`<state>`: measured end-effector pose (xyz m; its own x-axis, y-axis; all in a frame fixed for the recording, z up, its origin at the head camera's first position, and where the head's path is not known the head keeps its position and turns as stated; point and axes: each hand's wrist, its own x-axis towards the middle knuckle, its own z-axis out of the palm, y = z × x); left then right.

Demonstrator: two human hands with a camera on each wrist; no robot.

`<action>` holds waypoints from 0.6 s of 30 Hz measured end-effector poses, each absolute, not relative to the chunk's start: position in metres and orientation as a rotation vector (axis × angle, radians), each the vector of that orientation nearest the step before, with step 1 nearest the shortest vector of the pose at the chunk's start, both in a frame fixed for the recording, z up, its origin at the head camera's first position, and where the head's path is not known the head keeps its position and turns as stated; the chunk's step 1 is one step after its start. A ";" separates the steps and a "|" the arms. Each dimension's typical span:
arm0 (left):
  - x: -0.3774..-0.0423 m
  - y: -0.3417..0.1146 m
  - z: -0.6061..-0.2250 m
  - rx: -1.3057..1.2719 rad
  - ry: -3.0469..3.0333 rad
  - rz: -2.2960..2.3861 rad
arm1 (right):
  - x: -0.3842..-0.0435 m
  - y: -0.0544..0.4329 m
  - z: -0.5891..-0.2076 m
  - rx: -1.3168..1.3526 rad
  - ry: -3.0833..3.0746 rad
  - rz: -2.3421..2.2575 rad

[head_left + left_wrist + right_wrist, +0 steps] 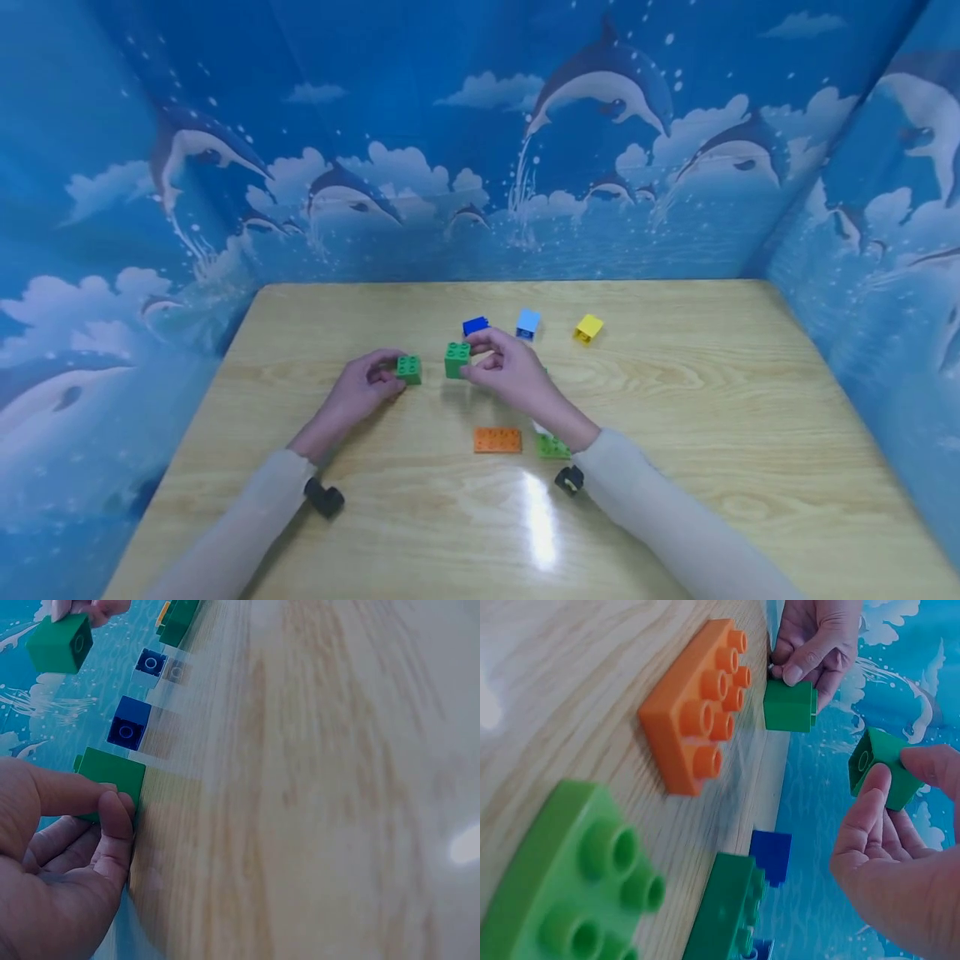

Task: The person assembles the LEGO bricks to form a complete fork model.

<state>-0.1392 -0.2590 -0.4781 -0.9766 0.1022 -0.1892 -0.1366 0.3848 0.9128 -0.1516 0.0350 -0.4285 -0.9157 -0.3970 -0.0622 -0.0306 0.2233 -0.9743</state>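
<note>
Left fingers: the left hand (pixel 363 390) pinches the left green brick (pixel 408 370) between thumb and fingertips, parted only by its width; it stands studs up on the table (pixel 690 417).
Right fingers: the right hand (pixel 513 371) pinches the right green brick (pixel 456 361), raised above the wood (the right wrist view shows its hollow underside).
Gap: the two held bricks are near each other, apart, facing across bare wood.
Beyond the right fingertips: a dark blue brick (pixel 475 325), then a light blue brick (pixel 527 323) and a yellow brick (pixel 588 328), spaced along the far side.
Under the right arm: a dark green brick (pixel 724 907), mostly hidden in the head view.
Nearer the person: an orange brick (pixel 497 440) beside a partly covered light green brick (pixel 553 447).
Around: a dolphin-print backdrop (pixel 450 242).
</note>
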 end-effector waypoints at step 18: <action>-0.141 -0.258 -0.477 -0.079 2.428 1.600 | -0.166 -0.008 -0.433 -0.504 2.200 -1.629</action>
<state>-0.1408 -0.2575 -0.4769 -0.9715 0.0824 -0.2223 -0.1717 0.4016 0.8996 -0.1664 -0.0077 -0.4331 -0.8732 -0.4821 -0.0717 -0.0720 0.2730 -0.9593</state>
